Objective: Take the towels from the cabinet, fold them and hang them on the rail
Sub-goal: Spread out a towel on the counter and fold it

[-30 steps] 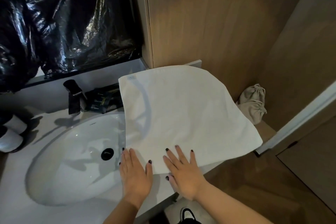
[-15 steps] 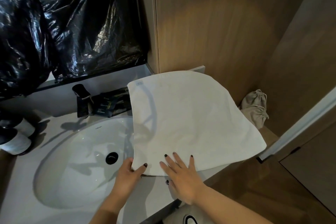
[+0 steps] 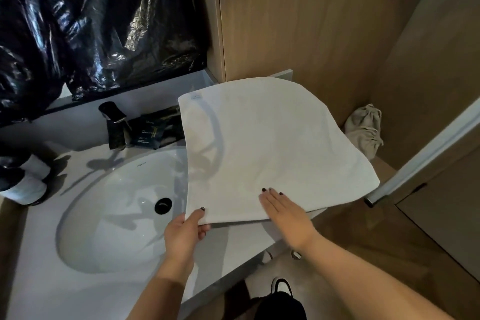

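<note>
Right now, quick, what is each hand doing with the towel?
Left hand: pinching the near left corner of the white towel.
Right hand: open, fingers straight, lying flat on the towel's near edge.

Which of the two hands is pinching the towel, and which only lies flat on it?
The left hand pinches the towel's near corner; the right hand lies flat on top.
</note>
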